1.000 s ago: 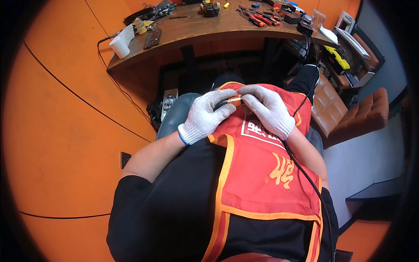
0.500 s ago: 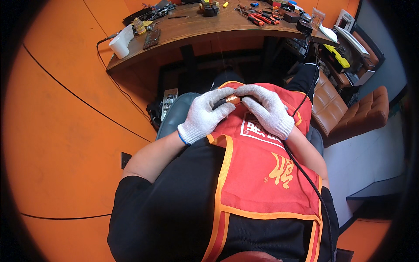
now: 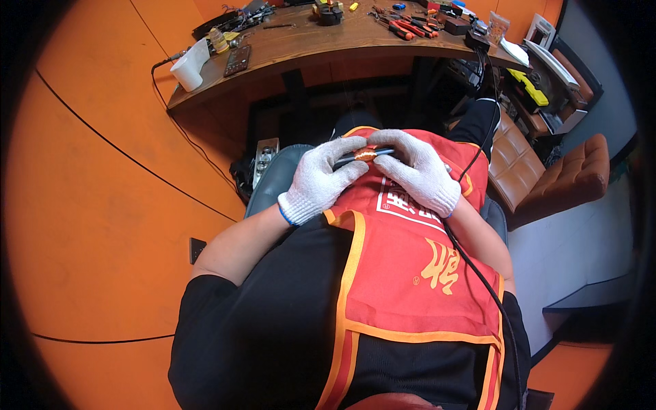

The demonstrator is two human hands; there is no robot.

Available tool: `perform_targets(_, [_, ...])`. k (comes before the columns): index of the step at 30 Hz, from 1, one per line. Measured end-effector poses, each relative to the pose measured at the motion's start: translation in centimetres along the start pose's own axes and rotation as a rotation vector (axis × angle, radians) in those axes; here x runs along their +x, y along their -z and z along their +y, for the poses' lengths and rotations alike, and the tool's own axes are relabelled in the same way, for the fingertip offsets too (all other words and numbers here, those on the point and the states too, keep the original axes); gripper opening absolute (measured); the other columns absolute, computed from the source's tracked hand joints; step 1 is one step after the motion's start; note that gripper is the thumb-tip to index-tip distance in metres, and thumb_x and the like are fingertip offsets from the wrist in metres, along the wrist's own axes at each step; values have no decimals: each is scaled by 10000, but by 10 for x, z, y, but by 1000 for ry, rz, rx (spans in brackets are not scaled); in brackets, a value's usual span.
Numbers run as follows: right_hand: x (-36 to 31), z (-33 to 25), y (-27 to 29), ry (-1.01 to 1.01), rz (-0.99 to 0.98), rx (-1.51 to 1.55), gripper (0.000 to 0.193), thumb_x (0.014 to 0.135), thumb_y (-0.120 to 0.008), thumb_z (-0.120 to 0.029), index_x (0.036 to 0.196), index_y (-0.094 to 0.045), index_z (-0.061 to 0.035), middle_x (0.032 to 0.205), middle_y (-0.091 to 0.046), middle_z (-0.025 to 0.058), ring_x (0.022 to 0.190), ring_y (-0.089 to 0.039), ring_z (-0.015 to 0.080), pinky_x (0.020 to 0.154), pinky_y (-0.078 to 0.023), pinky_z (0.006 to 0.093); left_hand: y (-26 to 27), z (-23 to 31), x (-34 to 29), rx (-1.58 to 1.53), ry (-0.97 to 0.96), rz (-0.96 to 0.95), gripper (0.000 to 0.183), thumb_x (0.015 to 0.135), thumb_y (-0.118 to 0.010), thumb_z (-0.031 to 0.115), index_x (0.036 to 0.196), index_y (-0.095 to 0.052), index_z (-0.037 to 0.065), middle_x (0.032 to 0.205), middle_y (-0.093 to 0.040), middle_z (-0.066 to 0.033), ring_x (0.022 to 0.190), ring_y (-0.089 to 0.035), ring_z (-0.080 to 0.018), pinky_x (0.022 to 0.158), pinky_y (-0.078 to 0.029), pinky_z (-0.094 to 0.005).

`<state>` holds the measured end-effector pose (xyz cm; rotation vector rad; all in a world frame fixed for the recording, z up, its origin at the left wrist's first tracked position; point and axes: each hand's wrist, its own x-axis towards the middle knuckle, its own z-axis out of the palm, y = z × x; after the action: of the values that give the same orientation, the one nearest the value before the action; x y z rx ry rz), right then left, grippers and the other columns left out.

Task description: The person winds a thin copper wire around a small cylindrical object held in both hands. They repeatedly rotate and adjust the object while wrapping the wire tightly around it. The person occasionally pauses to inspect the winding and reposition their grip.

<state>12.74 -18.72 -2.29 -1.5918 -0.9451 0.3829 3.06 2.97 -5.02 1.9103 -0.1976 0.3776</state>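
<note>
A thin dark rod (image 3: 346, 161) lies crosswise above my lap, with a band of copper-coloured wire (image 3: 365, 155) wound around its middle. My left hand (image 3: 320, 174), in a white knitted glove, is closed on the rod's left end. The right end sits between the thumb and fingers of my right hand (image 3: 425, 176), gloved the same way. Between the two hands the copper winding shows; the rod's tips are partly hidden by the gloves. Under the hands spreads a red apron (image 3: 410, 287) with orange edging.
Ahead stands a wooden desk (image 3: 307, 42) with red-handled pliers (image 3: 410, 29), a phone-like dark slab (image 3: 237, 60) and a white paper roll (image 3: 186, 72). A black cable (image 3: 482, 273) runs down past my right arm. To the right is a brown padded chair (image 3: 567, 178).
The fingers of my right hand have shifted, and more of the rod's right end now shows between thumb and fingers. The left hand has stayed put.
</note>
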Motion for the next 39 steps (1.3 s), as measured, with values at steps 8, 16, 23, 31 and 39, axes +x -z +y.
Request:
perform_targets(8, [1, 7, -2, 15, 108, 53, 298, 1102, -606, -155, 1351, -637, 6, 1176, -700, 100, 1055, -664, 112, 932, -542, 261, 2, 3, 1, -321, 159, 4, 435, 1027, -709, 137, 1422, -615, -20, 1131, -733, -101, 827, -695, -97, 761, -596, -252])
perform_targets(16, [1, 8, 9, -136, 8, 194, 309, 1125, -570, -205, 1349, -638, -4, 1029, -687, 25, 869, -619, 79, 788, -524, 218, -4, 2, 2, -245, -12, 77, 339, 1104, -582, 113, 1419, -613, -9, 1020, -718, -81, 852, -695, -114, 785, -604, -266])
perform_targets(23, [0, 6, -5, -39, 165, 126, 310, 1129, -565, -218, 1345, -647, -11, 1039, -685, 20, 873, -619, 70, 791, -527, 214, 2, 1, 0, -456, 216, -11, 333, 1091, -596, 79, 1411, -625, -9, 1143, -728, -102, 905, -717, -130, 823, -617, -282])
perform_targets(31, [1, 6, 5, -45, 114, 108, 302, 1121, -566, -176, 1352, -646, 2, 1113, -700, 57, 959, -658, 97, 858, -540, 238, -6, 3, -2, -337, 82, 50, 352, 1094, -601, 110, 1425, -615, -10, 1100, -731, -96, 891, -717, -130, 811, -616, -281])
perform_targets(39, [-2, 3, 4, -113, 68, 204, 322, 1134, -544, -204, 1371, -641, -8, 981, -680, 23, 864, -610, 68, 778, -503, 223, -6, 1, -1, -195, 20, 79, 337, 1096, -603, 120, 1406, -628, -9, 1061, -726, -91, 868, -716, -127, 794, -614, -281])
